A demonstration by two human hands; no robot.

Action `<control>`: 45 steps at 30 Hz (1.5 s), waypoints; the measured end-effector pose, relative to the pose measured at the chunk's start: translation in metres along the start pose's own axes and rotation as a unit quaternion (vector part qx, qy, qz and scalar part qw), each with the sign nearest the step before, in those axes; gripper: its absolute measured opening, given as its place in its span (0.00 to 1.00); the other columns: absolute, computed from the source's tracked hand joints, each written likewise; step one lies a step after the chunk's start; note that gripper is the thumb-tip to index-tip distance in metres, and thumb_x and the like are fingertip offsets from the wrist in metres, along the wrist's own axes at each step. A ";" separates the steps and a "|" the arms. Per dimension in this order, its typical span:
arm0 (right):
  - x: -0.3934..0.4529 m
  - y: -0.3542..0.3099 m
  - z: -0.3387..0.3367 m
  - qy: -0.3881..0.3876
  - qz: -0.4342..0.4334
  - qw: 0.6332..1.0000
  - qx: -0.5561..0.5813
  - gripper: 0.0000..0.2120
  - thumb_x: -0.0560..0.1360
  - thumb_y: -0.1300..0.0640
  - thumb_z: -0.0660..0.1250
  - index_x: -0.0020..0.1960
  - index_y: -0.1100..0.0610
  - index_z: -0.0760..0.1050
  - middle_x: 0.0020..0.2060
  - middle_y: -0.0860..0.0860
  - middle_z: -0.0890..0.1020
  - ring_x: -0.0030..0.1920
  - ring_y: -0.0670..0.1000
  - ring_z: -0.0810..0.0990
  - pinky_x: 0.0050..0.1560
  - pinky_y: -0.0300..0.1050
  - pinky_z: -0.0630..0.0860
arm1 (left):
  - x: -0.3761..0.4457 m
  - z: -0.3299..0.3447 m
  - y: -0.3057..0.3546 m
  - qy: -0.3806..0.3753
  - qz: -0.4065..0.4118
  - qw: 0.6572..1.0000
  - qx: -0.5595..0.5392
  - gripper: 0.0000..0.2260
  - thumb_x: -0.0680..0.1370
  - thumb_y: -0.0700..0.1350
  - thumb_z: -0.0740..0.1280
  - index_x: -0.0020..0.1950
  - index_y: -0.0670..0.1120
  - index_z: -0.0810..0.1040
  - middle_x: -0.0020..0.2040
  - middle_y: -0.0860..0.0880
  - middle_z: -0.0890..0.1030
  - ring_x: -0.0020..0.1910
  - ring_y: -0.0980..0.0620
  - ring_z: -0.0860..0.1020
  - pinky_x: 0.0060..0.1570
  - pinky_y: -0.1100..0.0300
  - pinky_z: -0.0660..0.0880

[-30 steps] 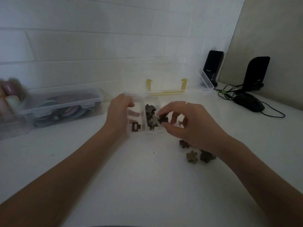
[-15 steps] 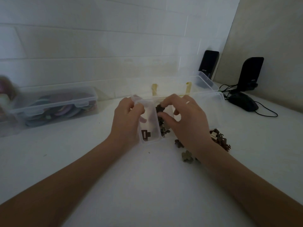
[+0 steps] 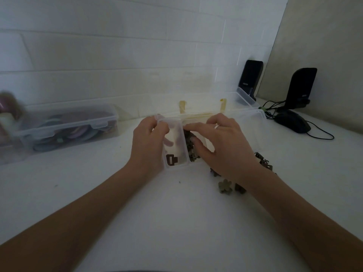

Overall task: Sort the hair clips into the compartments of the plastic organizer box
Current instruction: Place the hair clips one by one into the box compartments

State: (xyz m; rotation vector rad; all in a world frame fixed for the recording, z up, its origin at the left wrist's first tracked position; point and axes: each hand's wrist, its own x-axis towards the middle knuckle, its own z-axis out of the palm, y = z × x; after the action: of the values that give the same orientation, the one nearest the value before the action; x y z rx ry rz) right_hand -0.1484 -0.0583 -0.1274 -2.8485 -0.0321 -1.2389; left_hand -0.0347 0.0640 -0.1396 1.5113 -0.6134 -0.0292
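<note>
The clear plastic organizer box [image 3: 174, 167] lies on the white table with its lid [image 3: 244, 104] folded back. My left hand [image 3: 146, 142] grips its left end. One brown square hair clip [image 3: 171, 160] sits in the leftmost compartment. In the compartment beside it is a pile of dark and olive clips [image 3: 191, 154]. My right hand [image 3: 222, 144] hovers over that pile, index finger along the far rim and thumb at the clips; whether it pinches one is hidden. Loose clips lie on the table: an olive flower clip [image 3: 225, 186], a dark clip [image 3: 240, 188] and a small cluster [image 3: 263, 161].
A lidded clear box [image 3: 66, 128] of coloured round items stands at the left by the wall. Two black speakers [image 3: 250, 79] [image 3: 300, 87], a black mouse [image 3: 292, 123] and its cable occupy the back right corner.
My right hand carried a dark clip from in front of the box to over the second compartment and lowered onto the pile. My left hand closed further around the box's left end.
</note>
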 end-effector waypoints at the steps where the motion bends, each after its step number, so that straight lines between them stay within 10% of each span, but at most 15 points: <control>1: 0.000 0.000 0.000 -0.015 0.002 1.000 0.010 0.15 0.73 0.59 0.62 0.58 0.53 0.78 0.33 0.49 0.80 0.46 0.50 0.73 0.46 0.46 0.68 | 0.001 -0.001 -0.001 0.000 0.002 1.000 0.000 0.09 0.66 0.44 0.60 0.39 0.40 0.75 0.44 0.39 0.77 0.35 0.40 0.81 0.32 0.51 0.72; 9: 0.007 0.013 -0.033 0.008 0.086 0.987 0.138 0.09 0.73 0.63 0.62 0.44 0.52 0.78 0.36 0.43 0.80 0.36 0.42 0.73 0.37 0.35 0.68 | 0.008 -0.009 -0.001 0.028 0.016 0.999 -0.020 0.15 0.66 0.44 0.62 0.41 0.31 0.75 0.42 0.31 0.76 0.30 0.41 0.80 0.26 0.58 0.71; 17: 0.007 0.031 -0.056 -0.185 0.127 0.974 0.040 0.11 0.70 0.60 0.64 0.39 0.46 0.82 0.24 0.43 0.76 0.27 0.44 0.73 0.33 0.41 0.73 | 0.016 -0.018 -0.001 0.056 -0.042 0.996 -0.059 0.18 0.65 0.46 0.61 0.44 0.32 0.77 0.41 0.44 0.76 0.32 0.41 0.77 0.29 0.59 0.71; 28: 0.003 0.039 -0.044 -0.393 0.137 0.909 -0.012 0.09 0.73 0.51 0.66 0.51 0.41 0.81 0.39 0.32 0.77 0.38 0.35 0.73 0.41 0.34 0.70 | 0.020 -0.020 -0.003 0.071 -0.048 0.995 -0.046 0.11 0.66 0.46 0.61 0.39 0.42 0.79 0.43 0.46 0.78 0.34 0.40 0.77 0.37 0.54 0.74; 45: 0.005 0.021 -0.037 -0.346 0.131 0.928 0.048 0.10 0.73 0.59 0.67 0.51 0.48 0.81 0.39 0.42 0.79 0.41 0.43 0.78 0.45 0.38 0.75 | 0.027 -0.029 -0.001 0.014 -0.051 0.998 -0.031 0.14 0.65 0.46 0.63 0.46 0.39 0.78 0.43 0.48 0.77 0.33 0.46 0.81 0.44 0.47 0.78</control>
State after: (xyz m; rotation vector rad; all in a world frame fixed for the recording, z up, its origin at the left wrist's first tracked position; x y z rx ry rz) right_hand -0.1714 -0.0803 -0.0997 -2.9097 0.2501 -0.1458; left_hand 0.0005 0.0800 -0.1291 1.4791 -0.5076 -0.1040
